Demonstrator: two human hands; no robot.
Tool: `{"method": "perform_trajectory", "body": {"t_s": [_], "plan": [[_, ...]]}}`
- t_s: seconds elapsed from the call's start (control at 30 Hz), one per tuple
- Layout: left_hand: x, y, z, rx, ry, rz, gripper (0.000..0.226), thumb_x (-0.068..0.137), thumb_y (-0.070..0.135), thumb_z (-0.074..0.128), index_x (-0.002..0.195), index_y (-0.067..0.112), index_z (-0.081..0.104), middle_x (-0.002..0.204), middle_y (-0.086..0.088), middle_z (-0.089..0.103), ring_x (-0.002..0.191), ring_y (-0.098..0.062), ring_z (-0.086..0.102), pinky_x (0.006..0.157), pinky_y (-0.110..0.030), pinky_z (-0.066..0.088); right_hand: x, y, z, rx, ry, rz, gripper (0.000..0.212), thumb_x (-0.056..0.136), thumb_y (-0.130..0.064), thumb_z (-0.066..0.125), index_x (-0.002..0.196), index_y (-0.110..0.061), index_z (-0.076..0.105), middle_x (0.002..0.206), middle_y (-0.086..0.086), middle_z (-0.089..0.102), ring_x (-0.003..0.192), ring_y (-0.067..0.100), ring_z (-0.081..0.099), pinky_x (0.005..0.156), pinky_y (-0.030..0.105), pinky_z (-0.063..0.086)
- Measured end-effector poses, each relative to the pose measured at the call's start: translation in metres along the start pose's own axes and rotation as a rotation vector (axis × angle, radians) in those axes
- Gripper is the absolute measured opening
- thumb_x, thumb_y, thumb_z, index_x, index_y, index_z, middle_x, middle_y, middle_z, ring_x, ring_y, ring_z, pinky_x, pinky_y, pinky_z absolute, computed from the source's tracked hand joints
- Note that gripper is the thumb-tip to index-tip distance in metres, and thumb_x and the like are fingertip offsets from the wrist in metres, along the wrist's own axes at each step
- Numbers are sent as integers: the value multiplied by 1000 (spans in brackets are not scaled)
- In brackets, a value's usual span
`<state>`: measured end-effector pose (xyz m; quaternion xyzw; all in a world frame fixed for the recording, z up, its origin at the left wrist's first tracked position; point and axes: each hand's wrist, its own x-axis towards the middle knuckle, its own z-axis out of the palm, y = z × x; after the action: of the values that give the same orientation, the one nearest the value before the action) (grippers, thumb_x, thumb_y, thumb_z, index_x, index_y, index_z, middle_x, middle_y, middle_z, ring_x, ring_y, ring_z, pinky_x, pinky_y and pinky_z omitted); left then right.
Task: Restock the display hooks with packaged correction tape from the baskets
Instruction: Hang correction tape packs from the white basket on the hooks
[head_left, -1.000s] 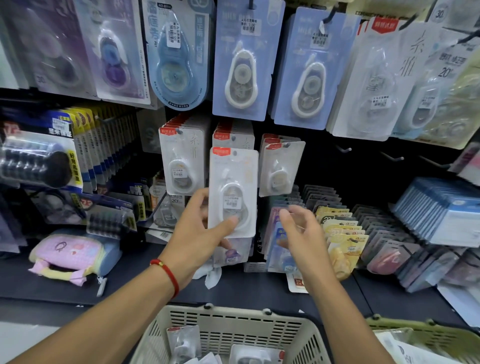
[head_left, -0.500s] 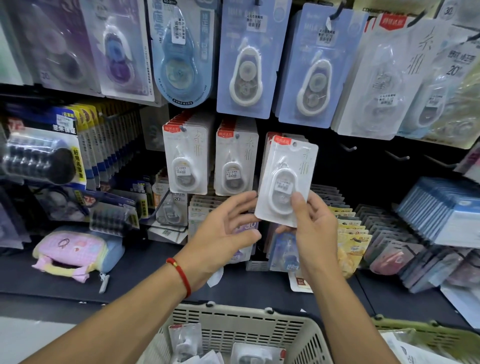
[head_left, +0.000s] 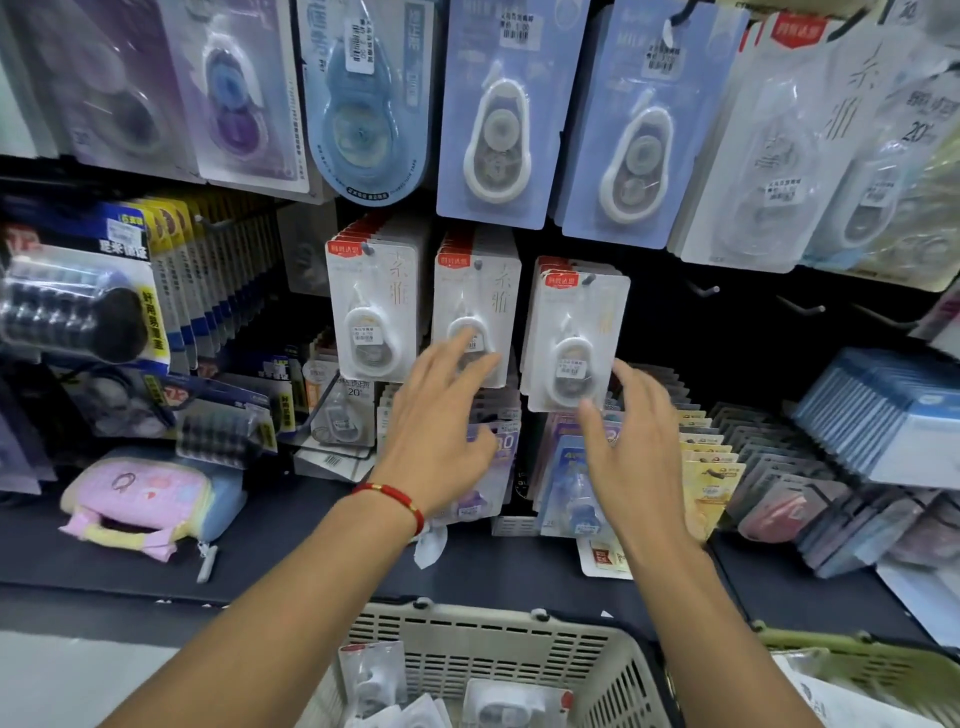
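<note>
Both my hands are up at the middle row of hooks and neither one is holding anything. Left hand (head_left: 441, 441) has its fingers spread and relaxed, fingertips over the bottom of the middle stack of correction tape packs (head_left: 475, 317); can't tell if they're actually touching the plastic. Right hand (head_left: 631, 457) is loose and open too, just under and beside the right stack (head_left: 574, 338), thumb near its bottom edge. There's a red string bracelet (head_left: 392, 496) on my left wrist.

The packs are flat white cards with a red tab at the top corner and a clear blister bubble over a rounded, teardrop-ish white dispenser. Three stacks hang side by side on metal pegs: the left stack (head_left: 371, 312), the middle one and the right one, which looks thinner than the other two. A couple of bare peg hooks (head_left: 704, 288) stick out of the dark panel further right.

More of the same packs lie loose in the beige slotted plastic basket (head_left: 498, 644) at the bottom edge of the view, and a green basket (head_left: 857, 660) peeks in at the bottom right corner. On the dark shelf (head_left: 311, 561), toward its left end, sits a soft pink and blue pencil pouch (head_left: 150, 499).
</note>
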<state>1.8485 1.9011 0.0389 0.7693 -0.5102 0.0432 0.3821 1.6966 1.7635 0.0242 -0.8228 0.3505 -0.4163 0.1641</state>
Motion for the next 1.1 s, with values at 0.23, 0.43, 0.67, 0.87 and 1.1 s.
{"method": "perform_trajectory", "body": {"t_s": [0.23,0.43,0.67,0.87,1.1], "plan": [[15,-14,8,102,-27,101,86,87,9,68,163,20,29,174,6,-4,157,-9,-4,126,-33,17,32,-9,29,-337,-100,-286,55,103,-24,60,156,-20,47,170,10,25,154,32,28,112,52,41],[16,-24,12,117,-6,141,85,87,5,68,162,17,32,176,4,-4,160,-12,-3,123,-26,10,84,4,55,-444,-192,-273,67,102,-21,56,163,-16,32,174,14,16,153,37,29,111,53,45],[14,-30,12,137,-22,180,84,88,5,66,163,20,32,176,8,-5,160,-9,-5,121,-25,12,130,15,77,-556,-319,-271,85,98,-21,61,168,-32,14,177,7,-6,153,40,28,105,57,49],[-13,-36,-1,121,-99,180,65,87,-1,62,150,14,53,159,-5,44,149,-24,35,122,-38,35,92,21,61,-319,-257,-236,56,97,-9,54,152,-18,51,164,15,35,136,40,48,103,49,50],[-125,-86,6,315,-387,116,40,86,1,61,122,13,71,120,-5,71,115,-32,61,93,-42,52,-63,32,58,14,-235,-293,20,93,-8,58,106,-12,72,102,4,70,88,24,65,74,39,53]]}}
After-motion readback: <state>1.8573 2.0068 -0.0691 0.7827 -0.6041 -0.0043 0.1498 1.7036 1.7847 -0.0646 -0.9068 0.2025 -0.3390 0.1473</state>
